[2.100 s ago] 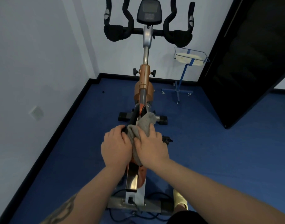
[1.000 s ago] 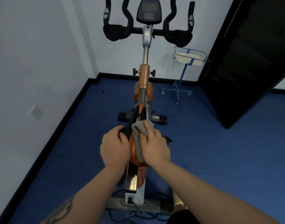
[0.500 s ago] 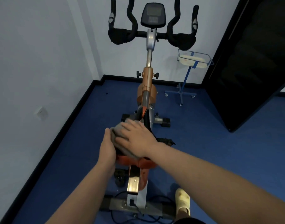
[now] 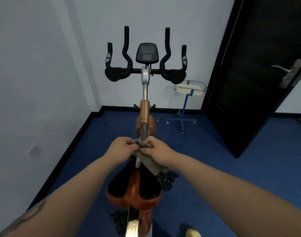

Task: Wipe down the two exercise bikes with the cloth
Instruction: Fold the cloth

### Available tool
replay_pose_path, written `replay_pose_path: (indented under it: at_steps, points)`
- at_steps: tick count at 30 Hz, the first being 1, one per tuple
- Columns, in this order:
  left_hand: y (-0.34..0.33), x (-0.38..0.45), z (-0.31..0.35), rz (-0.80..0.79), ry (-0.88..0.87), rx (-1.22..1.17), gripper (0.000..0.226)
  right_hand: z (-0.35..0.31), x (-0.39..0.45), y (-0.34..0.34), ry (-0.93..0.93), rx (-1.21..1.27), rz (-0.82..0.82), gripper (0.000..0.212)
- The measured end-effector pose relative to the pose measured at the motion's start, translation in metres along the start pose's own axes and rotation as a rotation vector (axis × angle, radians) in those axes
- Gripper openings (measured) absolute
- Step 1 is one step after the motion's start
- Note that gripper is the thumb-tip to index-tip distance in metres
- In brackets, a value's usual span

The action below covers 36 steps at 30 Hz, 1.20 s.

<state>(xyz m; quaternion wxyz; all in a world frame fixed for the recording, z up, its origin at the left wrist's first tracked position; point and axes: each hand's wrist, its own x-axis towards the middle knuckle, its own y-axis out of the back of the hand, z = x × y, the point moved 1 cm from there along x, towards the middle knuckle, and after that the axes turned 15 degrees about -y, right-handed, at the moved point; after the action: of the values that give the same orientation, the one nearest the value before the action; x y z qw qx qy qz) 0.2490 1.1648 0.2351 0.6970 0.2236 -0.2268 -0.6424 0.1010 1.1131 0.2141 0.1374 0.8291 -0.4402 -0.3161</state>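
An orange and black exercise bike (image 4: 144,115) stands in front of me, facing the far wall. Its black and orange saddle (image 4: 132,187) is below my hands and its black handlebars (image 4: 173,76) with a console rise at the back. A grey cloth (image 4: 148,161) is held above the saddle's nose. My left hand (image 4: 121,147) pinches the cloth's top edge from the left. My right hand (image 4: 157,151) grips it from the right, and the rest of the cloth hangs down under that hand. Only one bike is in view.
A white wall runs close along the left side. A blue wheeled stand (image 4: 184,115) carrying a wire basket is at the back right. A black door (image 4: 255,74) stands open on the right. The floor is blue, and my shoe (image 4: 193,233) shows at the bottom.
Both hands have lifted off the saddle and now hold the cloth between them above its nose. The saddle, covered before, is in plain sight. The view has tilted up.
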Motion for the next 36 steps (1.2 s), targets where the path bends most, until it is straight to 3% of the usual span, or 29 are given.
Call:
replay_pose_path:
  at_steps: [7, 14, 17, 21, 27, 30, 36]
  points:
    - [-0.003, 0.051, 0.061, -0.093, -0.186, 0.222, 0.022, -0.015, -0.008, 0.063, -0.091, -0.02, 0.13, 0.029]
    - [-0.015, 0.086, 0.11, -0.09, -0.303, 0.404, 0.018, -0.027, -0.027, 0.13, -0.16, -0.362, 0.455, 0.013]
    - [-0.022, 0.102, 0.131, -0.054, -0.322, 0.376, 0.013, -0.032, -0.034, 0.155, -0.244, -0.415, 0.523, 0.012]
    - [-0.04, 0.121, 0.165, -0.036, -0.274, 0.197, 0.008, -0.026, -0.04, 0.187, -0.393, -0.206, 0.548, 0.019]
    - [-0.09, 0.134, 0.213, -0.132, -0.199, -0.125, 0.009, -0.008, -0.046, 0.231, -0.467, 0.395, 0.491, 0.022]
    - [-0.118, 0.143, 0.232, -0.255, -0.175, -0.216, 0.022, 0.008, -0.047, 0.257, -0.445, 0.474, 0.417, 0.022]
    - [-0.166, 0.178, 0.258, -0.635, -0.232, -0.11, 0.055, 0.059, -0.045, 0.332, -0.472, 0.405, 0.379, 0.023]
